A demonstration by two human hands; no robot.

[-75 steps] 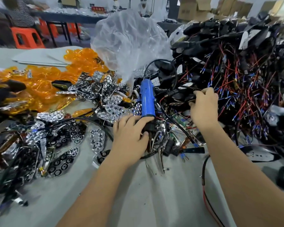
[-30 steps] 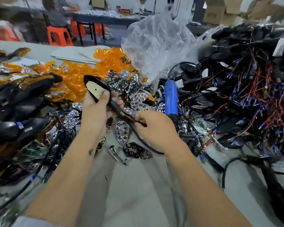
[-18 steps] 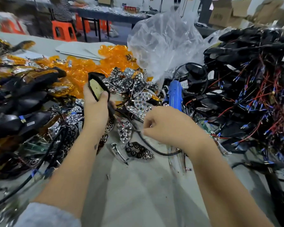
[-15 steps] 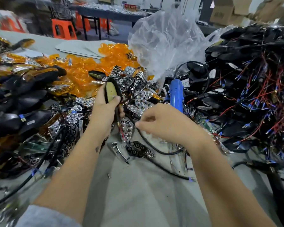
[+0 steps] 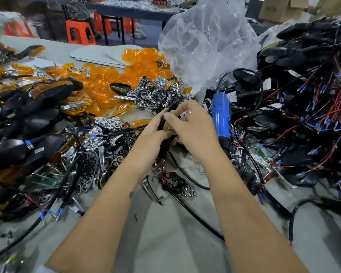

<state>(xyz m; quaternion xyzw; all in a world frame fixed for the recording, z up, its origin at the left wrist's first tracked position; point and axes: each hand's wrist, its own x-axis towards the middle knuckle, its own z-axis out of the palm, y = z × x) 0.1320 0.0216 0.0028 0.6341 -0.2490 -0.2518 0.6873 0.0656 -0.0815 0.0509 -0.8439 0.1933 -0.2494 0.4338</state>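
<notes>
My left hand (image 5: 153,133) grips a black lamp housing (image 5: 171,113) with a pale inner face, held upright over the grey table (image 5: 165,243). A black cable (image 5: 185,178) hangs from the housing down onto the table. My right hand (image 5: 189,127) has come in against the housing from the right. Its fingers curl over the top edge and pinch a small chrome reflector piece (image 5: 185,113) at the pale face. Most of the housing is hidden between the two hands.
A blue electric screwdriver (image 5: 220,115) lies just right of my hands. Chrome reflectors (image 5: 156,91) and orange lenses (image 5: 106,75) are heaped behind, black housings (image 5: 28,123) at left, wired housings (image 5: 303,95) at right. A clear plastic bag (image 5: 203,40) stands behind.
My left hand picked up the black housing and brought it toward the middle. My right hand left the cable and closed in on the housing with a chrome piece.
</notes>
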